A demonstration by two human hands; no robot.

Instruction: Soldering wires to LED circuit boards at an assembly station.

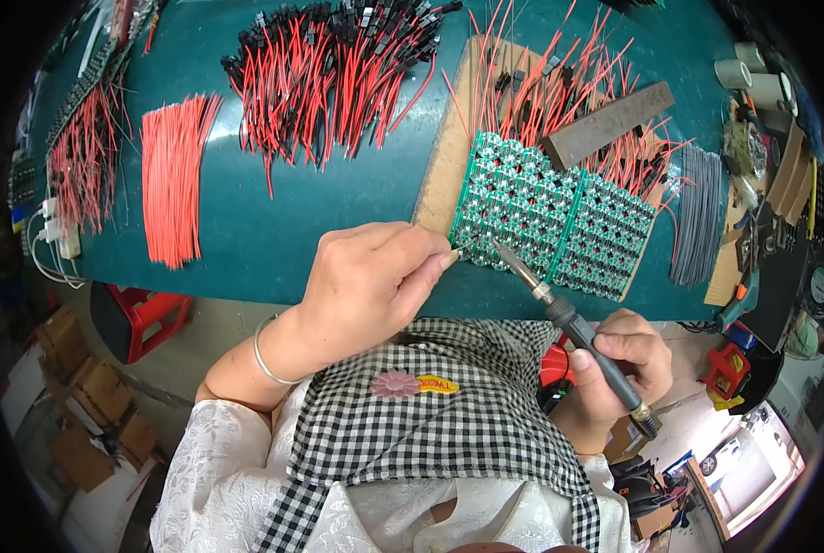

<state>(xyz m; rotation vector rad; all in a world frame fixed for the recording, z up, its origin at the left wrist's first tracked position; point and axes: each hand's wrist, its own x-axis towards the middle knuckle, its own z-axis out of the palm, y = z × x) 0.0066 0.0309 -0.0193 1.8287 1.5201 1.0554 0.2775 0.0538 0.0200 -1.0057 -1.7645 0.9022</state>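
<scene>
My right hand (635, 364) is closed round the dark handle of a soldering iron (570, 321). Its metal tip points up and left, over the lower part of a green circuit board panel (522, 207) full of small repeated units. At the panel's lower left corner, my left hand (361, 281) pinches thumb and forefinger together; what lies between them is too small to make out. The panel rests on a brown board (447, 170). Across its far side lies a heavy grey metal bar (610, 124), with red and black wires spreading out behind it.
On the green table (287, 235) lie black-ended red wires (333, 83), a bundle of red wires (174, 180) and a bundle of grey wires (698, 217). More wired boards (84, 120) stand far left. A red stool (140, 318) is below the table's left edge.
</scene>
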